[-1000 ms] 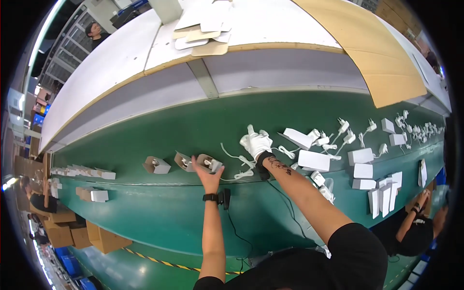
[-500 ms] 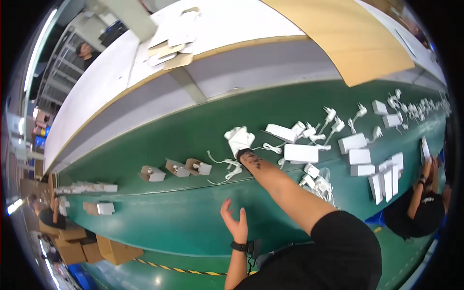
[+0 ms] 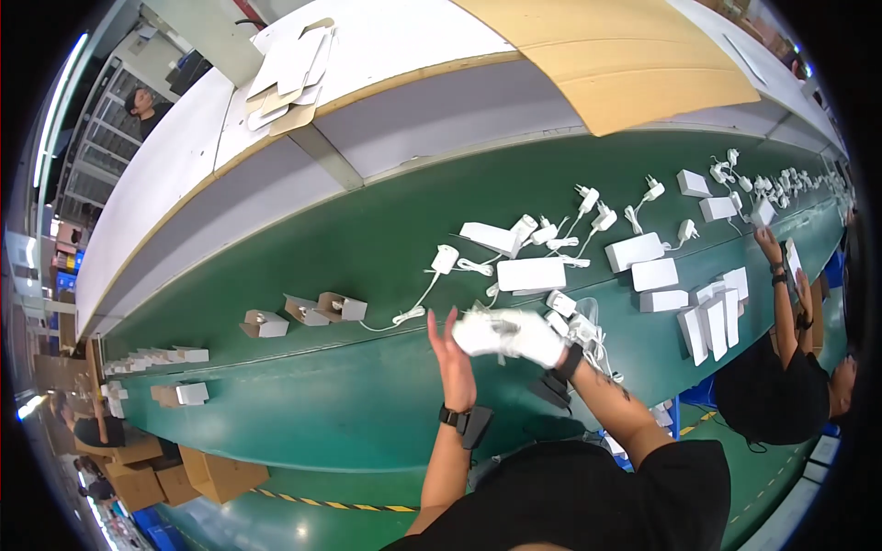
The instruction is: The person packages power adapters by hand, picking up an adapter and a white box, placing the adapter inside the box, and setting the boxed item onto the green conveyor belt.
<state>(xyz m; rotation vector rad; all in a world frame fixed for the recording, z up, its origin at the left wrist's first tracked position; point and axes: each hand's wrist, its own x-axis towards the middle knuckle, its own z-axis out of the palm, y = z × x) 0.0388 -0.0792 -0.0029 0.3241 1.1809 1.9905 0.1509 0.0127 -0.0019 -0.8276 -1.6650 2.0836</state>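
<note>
My left hand (image 3: 454, 365), bare with a dark wristband, is raised over the near part of the green belt, its fingers stretched up and apart, holding nothing visible. Close to its right is my right hand (image 3: 513, 336) in a white glove. Motion smears its fingers, so whether it holds something is unclear. Beyond the hands lies a white plug adapter (image 3: 444, 260) with its cord (image 3: 410, 315) trailing toward three open small boxes (image 3: 342, 307). Just past the gloved hand are a closed white box (image 3: 531, 274) and a pile of adapters with cables (image 3: 581, 327).
More white boxes (image 3: 634, 253) and plug adapters (image 3: 603, 219) spread to the right, where a co-worker (image 3: 781, 386) reaches over the belt. A white shelf (image 3: 386, 78) runs behind, bearing flattened boxes (image 3: 292, 78) and an overhanging cardboard sheet (image 3: 625, 69). Cartons (image 3: 220, 473) stand at lower left.
My right hand has drawn back from the far part of the belt toward my left hand, and the adapter there now shows. The view has shifted; the co-worker's hand reaches farther out.
</note>
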